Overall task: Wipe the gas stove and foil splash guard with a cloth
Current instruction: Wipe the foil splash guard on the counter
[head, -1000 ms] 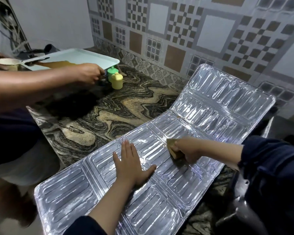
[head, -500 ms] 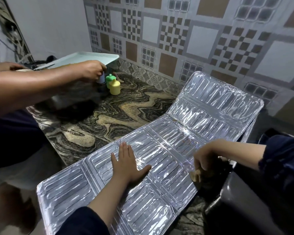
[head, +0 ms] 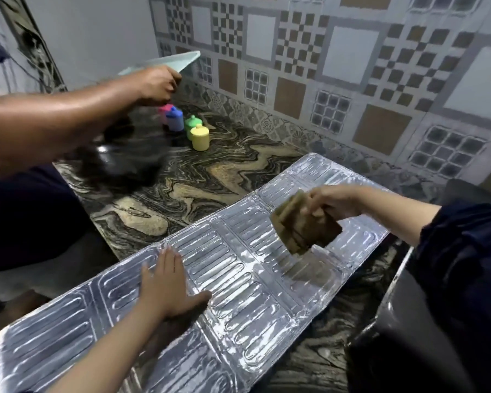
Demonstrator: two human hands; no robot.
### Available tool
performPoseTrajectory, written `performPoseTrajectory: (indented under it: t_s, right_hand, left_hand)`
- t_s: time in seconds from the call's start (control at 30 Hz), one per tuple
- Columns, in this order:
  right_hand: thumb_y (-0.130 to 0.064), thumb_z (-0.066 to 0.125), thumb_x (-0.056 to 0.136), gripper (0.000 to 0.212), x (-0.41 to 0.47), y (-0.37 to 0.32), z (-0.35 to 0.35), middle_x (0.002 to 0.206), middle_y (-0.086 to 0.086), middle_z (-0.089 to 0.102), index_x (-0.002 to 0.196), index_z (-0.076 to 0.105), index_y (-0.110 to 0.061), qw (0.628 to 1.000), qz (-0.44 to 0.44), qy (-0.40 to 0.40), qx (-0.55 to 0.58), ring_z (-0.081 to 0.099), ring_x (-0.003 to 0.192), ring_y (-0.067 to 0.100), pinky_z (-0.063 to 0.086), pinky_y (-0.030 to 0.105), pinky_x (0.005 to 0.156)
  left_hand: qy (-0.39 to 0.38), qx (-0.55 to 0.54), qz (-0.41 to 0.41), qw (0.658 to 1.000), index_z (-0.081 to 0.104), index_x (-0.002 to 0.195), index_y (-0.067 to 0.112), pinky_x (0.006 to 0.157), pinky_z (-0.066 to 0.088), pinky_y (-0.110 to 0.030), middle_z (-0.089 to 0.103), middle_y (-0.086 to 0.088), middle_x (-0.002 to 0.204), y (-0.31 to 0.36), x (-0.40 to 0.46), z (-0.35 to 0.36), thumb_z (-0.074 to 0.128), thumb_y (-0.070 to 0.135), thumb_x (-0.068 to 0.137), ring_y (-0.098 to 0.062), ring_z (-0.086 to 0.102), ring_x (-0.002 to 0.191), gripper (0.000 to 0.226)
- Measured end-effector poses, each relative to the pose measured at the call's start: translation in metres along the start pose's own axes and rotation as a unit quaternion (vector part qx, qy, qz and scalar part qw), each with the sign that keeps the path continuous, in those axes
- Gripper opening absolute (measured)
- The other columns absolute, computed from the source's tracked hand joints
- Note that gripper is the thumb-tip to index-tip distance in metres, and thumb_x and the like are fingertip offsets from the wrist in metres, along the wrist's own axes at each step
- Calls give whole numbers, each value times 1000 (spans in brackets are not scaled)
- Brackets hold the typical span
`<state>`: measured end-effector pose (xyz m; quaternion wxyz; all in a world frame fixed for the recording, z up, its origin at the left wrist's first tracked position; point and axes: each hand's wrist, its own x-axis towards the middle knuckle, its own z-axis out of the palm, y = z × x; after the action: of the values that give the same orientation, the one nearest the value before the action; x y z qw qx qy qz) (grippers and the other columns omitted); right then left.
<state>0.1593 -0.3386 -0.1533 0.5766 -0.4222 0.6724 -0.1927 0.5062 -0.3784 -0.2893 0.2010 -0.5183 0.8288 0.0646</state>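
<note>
Lifted off the foil since a moment ago: brown folded cloth (head: 305, 226), raised from the near right edge and now held in the air over the right part of the splash guard (head: 233, 282). Pinched in the right hand (head: 333, 201), fingers curled round its top edge, layered folds hanging down and fanning open, a dull shadow on the foil below. Looks soft and thick, roughly square.

Laid flat across the counter, running from near left to far right: silver foil guard, shiny and crinkled, pressed into panels of long rounded ridges, creased where panels join. Far right end against the base of the tiled wall (head: 338, 69).

Pressed palm-down on the middle panel: left hand (head: 169, 287), fingers straight and together, thumb spread to the right, holding nothing. Same spot as before.

Underneath, polished stone counter (head: 210, 177) with swirling black, grey and tan veins. At its back, four small lidded plastic pots: yellow (head: 200, 138) in front, green (head: 193, 122) behind, blue (head: 174, 119) and pink (head: 163, 111) to the left, more of them visible than half a second ago.

Above them, another person's hand (head: 156, 85) gripping a pale flat tray (head: 165, 63), now tilted higher. Wall tiles in grey, white and brown squares and checker patterns. At right edge, a dark smooth shape, not identifiable.
</note>
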Motion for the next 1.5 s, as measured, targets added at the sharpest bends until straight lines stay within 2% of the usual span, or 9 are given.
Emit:
performPoseTrajectory:
  t_s: [0.2,0.5,0.73,0.83,0.9,0.97,1.07,1.23,1.5]
  right_hand:
    - [5,64,77,20,35,-24,31,87,14,63,89,62,-10,978,-31,115,-172,61,67,21,49,23,55]
    - [9,44,78,30,60,-58,65,83,8,63,89,63,-11,955,-86,140,-246,61,78,23,48,19,51]
    - [-4,55,79,31,95,-61,68,100,5,70,105,68,-18,836,-169,219,-474,65,96,25,56,37,74]
    - [1,51,80,65,117,-47,76,125,8,60,138,44,-27,761,-219,198,-578,59,109,29,54,38,72]
    - [-1,50,83,69,130,-32,87,145,13,41,146,31,-23,736,-193,132,-635,45,126,35,48,43,92]
    - [-8,55,86,79,136,-17,97,157,16,15,152,14,-20,738,-125,71,-659,22,140,42,30,48,111]
    - [-7,56,87,87,133,-7,97,161,9,-2,153,2,-24,771,-87,43,-630,4,146,39,21,49,115]
    - [-6,56,83,85,109,0,85,161,7,3,153,10,-25,742,-92,-3,-664,19,143,35,25,41,113]
    - [-1,55,82,79,49,27,76,159,8,17,150,24,-27,774,-60,-88,-624,29,141,30,18,34,117]
  left_hand:
    - [-25,-28,-3,999,-10,150,2,112,-3,-63,-19,-22,156,2,5,-24,50,75,75,-37,-17,144,120]
    - [92,-118,80,985,-11,151,9,113,-9,-62,-32,-10,153,76,29,-8,25,81,80,-29,-24,144,107]
    - [124,-126,74,981,-11,150,8,112,-9,-61,-28,-11,155,82,36,9,19,81,80,-28,-23,144,106]
    - [124,-123,70,982,-10,151,7,111,-8,-60,-26,-12,156,83,38,9,12,81,76,-28,-21,145,107]
    - [128,-119,63,983,-8,151,7,112,-6,-60,-24,-13,156,84,38,9,6,81,72,-29,-19,146,109]
    - [134,-120,61,982,-8,151,6,112,-6,-59,-23,-13,157,85,37,10,5,80,70,-28,-19,146,110]
    - [139,-121,60,981,-9,151,6,112,-7,-59,-24,-13,157,85,37,9,8,79,72,-28,-19,146,109]
    - [142,-125,55,980,-8,151,6,113,-5,-59,-23,-11,157,85,37,10,13,80,74,-26,-18,146,109]
    - [139,-126,52,981,-11,150,6,113,-7,-58,-26,-11,156,85,37,10,12,80,74,-25,-20,145,109]
